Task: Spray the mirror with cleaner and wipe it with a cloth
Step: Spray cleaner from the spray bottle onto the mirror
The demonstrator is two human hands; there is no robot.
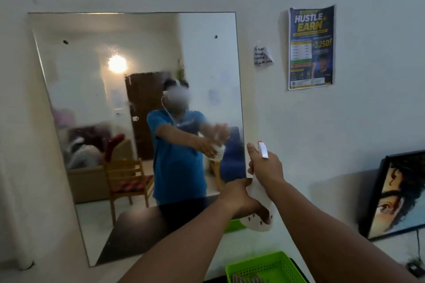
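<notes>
A large frameless mirror (96,103) leans against the white wall on the left, with hazy smears across its glass. I hold a white spray bottle (261,193) with a red-tipped nozzle just right of the mirror's lower right edge. My right hand (266,165) is wrapped around the bottle's neck and trigger, nozzle pointing up toward the wall. My left hand (239,197) grips the bottle's body from the left. No cloth is visible.
A green plastic basket (264,266) sits at the bottom, just below my arms. A framed portrait (400,195) leans on the wall at the right. A poster (310,47) and a small note (263,55) are stuck on the wall.
</notes>
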